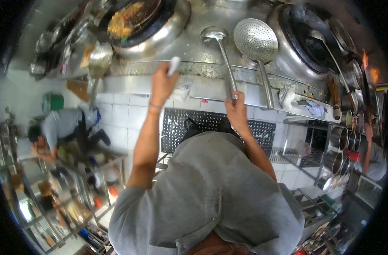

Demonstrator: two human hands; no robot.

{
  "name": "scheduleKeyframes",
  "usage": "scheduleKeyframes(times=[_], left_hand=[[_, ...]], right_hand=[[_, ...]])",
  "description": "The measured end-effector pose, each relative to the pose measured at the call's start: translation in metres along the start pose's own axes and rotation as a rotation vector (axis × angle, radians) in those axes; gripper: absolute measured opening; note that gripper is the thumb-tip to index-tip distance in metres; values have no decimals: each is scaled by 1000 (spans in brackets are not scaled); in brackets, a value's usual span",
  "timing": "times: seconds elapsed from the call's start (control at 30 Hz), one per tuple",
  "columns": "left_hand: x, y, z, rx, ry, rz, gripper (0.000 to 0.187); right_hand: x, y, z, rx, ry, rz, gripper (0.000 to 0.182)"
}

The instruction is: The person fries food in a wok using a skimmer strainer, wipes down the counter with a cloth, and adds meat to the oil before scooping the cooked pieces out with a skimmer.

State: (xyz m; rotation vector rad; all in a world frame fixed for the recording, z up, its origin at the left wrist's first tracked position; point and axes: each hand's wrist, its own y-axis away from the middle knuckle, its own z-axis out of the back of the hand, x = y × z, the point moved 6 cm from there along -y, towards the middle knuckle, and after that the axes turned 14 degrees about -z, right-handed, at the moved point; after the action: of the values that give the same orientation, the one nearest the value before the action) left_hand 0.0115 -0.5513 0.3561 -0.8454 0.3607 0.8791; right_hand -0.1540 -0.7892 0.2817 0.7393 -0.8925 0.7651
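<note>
My left hand (pixel 163 83) is closed around a small white object (pixel 174 66), perhaps a folded cloth, above the stove's front edge. My right hand (pixel 237 111) grips the end of a steel ladle (pixel 224 55), whose bowl lies on the steel stove top (pixel 183 46). Just right of the ladle rests a perforated strainer (pixel 256 40), its handle over the edge. Beyond my left hand, at the upper left, a dark wok (pixel 145 16) with orange-yellow food inside sits on a burner ring.
Another wok (pixel 306 40) and ladle stand at the right, with flames (pixel 373 73) farther right. A bamboo brush (pixel 333 94) and crumpled cloth (pixel 286 97) lie by the edge. A person (pixel 62 127) bends at the left; another person's arm (pixel 367 146) shows at the right.
</note>
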Motion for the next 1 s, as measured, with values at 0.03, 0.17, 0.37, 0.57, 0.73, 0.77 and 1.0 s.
scheduleKeyframes(times=[0.03,0.17,0.37,0.57,0.73,0.77,1.0], left_hand=[[-15,1,-20,4,3,-37,23],[-76,35,-123,109,97,-42,33],[-97,71,-182,496,-149,-131,36],[-82,67,-108,231,-121,-358,44],[-17,61,-98,220,-594,-287,49],[-1,66,-107,269,-556,-224,50],[8,75,-103,265,-489,-162,54]], right_hand=[[-6,1,10,16,-164,-53,32],[10,13,65,-139,-232,-68,27],[-1,12,92,-219,-243,-85,26],[6,32,84,-174,-193,-99,25],[33,36,61,-131,-82,78,32],[39,34,53,-83,-140,65,34],[100,44,-1,-145,-66,365,63]])
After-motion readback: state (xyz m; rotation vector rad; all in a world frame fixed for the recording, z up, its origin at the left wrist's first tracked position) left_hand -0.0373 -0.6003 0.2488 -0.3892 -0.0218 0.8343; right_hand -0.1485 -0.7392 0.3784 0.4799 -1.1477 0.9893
